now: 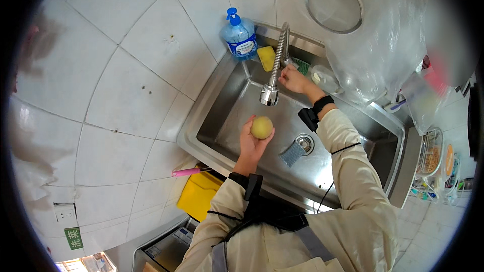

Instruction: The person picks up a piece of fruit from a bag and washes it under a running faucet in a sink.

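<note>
A blue pump bottle [240, 38] stands at the corner of the stainless-steel sink [237, 108], over which the left hand [253, 145] cradles a round yellow-green fruit [261, 127]; a grey scouring pad [292, 154] lies by the drain [305, 144], and the right hand [296, 80] is at the tap [276, 68], its grip unclear. White tiles [126, 90] line the wall.

Green sign [73, 238] with two large white Chinese characters on the white tiled wall [116, 106], just below a power socket [65, 215]. The blue pump bottle [236, 32] at the sink's [187, 132] corner wears a blue-and-white label [243, 47], its print too small to read.
</note>
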A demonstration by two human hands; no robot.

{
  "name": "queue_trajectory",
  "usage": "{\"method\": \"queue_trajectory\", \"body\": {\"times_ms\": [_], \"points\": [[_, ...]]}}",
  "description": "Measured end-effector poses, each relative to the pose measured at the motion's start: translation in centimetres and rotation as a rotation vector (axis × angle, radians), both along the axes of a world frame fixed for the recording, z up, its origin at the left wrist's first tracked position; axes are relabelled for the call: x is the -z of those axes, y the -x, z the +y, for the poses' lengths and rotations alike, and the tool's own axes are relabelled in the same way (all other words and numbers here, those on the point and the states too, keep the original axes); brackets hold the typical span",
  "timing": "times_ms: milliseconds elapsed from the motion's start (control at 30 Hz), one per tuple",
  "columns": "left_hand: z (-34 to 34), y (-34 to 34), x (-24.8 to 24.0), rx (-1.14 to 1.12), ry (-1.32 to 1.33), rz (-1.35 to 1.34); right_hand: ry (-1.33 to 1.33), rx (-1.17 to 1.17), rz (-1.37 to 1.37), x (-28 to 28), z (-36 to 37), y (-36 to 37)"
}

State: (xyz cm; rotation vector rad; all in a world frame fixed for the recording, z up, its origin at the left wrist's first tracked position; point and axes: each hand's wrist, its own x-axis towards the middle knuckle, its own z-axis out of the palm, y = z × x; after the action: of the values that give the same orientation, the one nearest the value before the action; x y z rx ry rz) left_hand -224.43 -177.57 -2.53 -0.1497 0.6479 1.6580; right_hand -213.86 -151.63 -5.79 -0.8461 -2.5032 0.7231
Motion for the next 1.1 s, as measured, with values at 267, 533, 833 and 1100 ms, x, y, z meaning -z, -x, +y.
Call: {"method": "queue_trajectory", "body": {"times_ms": [267, 533, 833, 1100], "points": [[0.8, 1.1, 0.9, 0.11, -0.034, -0.013, 0.204, 0.028, 0.033, -1.1, -0.2, 0.4], [1.6, 1.1, 0.3, 0.131, -0.028, 0.019, 0.134, 0.055, 0.012, -0.7, -0.3, 0.2], [1.7, 0.6, 0.7, 0.116, -0.032, 0.045, 0.184, 0.068, 0.125, 0.1, -0.5, 0.3], [1.7, 0.1, 0.5, 0.108, -0.002, 0.057, 0.162, 0.058, 0.156, -0.1, -1.1, -0.6]]}}
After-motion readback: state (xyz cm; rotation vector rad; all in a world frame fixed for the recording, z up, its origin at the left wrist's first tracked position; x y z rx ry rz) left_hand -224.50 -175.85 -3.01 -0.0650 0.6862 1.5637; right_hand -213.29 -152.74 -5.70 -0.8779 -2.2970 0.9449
